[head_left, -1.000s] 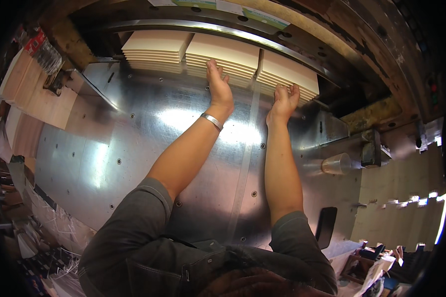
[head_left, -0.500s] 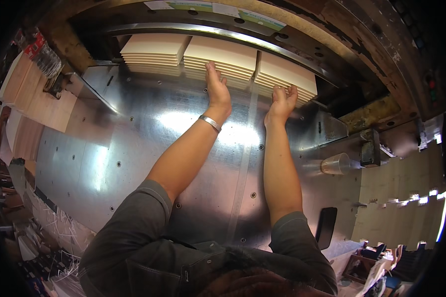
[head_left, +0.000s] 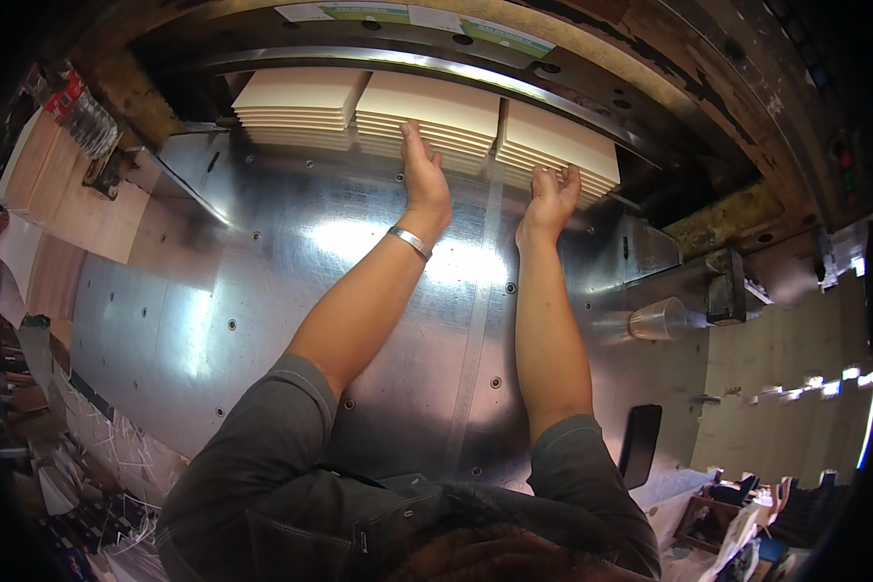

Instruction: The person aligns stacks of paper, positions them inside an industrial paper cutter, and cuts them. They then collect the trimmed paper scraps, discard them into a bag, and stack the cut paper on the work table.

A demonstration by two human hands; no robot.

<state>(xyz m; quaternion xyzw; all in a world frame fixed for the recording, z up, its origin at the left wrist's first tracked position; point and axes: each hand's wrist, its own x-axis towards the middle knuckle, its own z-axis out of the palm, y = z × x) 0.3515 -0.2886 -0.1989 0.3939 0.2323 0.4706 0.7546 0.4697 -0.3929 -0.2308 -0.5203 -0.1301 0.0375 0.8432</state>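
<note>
Three stacks of cream-coloured paper sit side by side at the top of the frame, at the far end of a shiny metal counter [head_left: 262,310], tucked under the overhanging bar of a heavy machine [head_left: 514,68]. The left hand [head_left: 425,184] lies flat with its fingers [head_left: 415,141] stretched out and close together against the front edge of the middle stack [head_left: 436,112]; it grips nothing. The right hand [head_left: 550,199] has its fingers [head_left: 553,177] curled a little, tips touching the front edge of the right stack [head_left: 553,145], also holding nothing. The left stack [head_left: 296,97] stands apart from both hands, untouched.

Judging by this, the stacks are already set under the bar and the hands are squaring the middle and right ones against it; these two look nearly flush, while the left stack appears a touch further back. A clear plastic cup [head_left: 658,318] lies on its side at centre right, a dark phone-like slab [head_left: 640,444] at lower right
</note>
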